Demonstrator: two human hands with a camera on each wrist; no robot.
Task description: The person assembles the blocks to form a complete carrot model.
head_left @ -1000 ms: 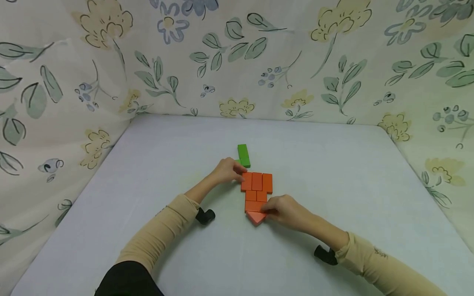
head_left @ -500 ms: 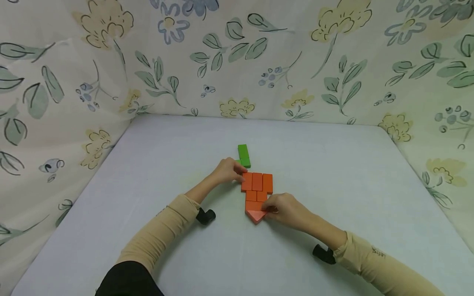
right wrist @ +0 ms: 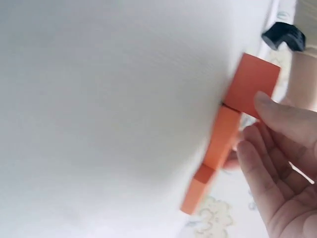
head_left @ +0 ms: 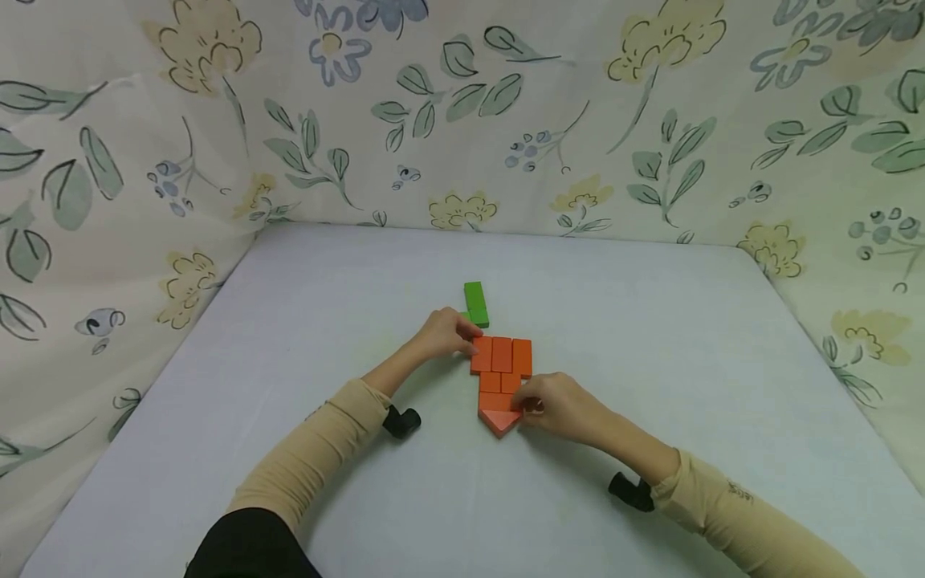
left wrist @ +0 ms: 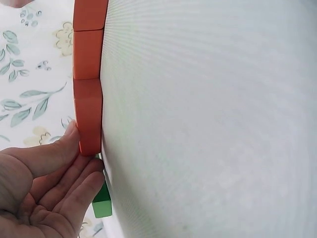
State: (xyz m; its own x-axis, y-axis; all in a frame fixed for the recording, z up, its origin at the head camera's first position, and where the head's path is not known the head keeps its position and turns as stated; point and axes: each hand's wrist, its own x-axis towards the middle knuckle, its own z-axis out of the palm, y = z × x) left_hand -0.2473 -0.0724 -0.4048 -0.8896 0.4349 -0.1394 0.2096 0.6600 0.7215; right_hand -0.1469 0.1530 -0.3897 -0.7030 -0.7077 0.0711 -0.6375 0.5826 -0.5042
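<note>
Flat orange building blocks (head_left: 502, 354) lie edge to edge on the white table. At their near end sits a salmon triangular block (head_left: 499, 421), tip towards me. My left hand (head_left: 444, 331) holds the far-left orange block (head_left: 482, 357) by its outer corner; in the left wrist view the thumb meets one face and the fingertips (left wrist: 96, 166) its end. My right hand (head_left: 564, 408) is at the near right side, fingertips at a crosswise orange block (head_left: 497, 400). In the right wrist view its thumb (right wrist: 270, 106) overlaps the triangular block (right wrist: 252, 82), other fingers loosely bent.
Green blocks (head_left: 474, 303) stand just beyond the orange ones, partly behind my left hand. The white table (head_left: 650, 337) meets floral cloth (head_left: 462, 144) at the back and sides. A black wrist-worn device (head_left: 632, 491) hangs under the right forearm, another (head_left: 401, 422) under the left.
The triangular block has shifted slightly away from me, up against the orange blocks. My right hand has moved slightly farther up the table; the left stays in place.
</note>
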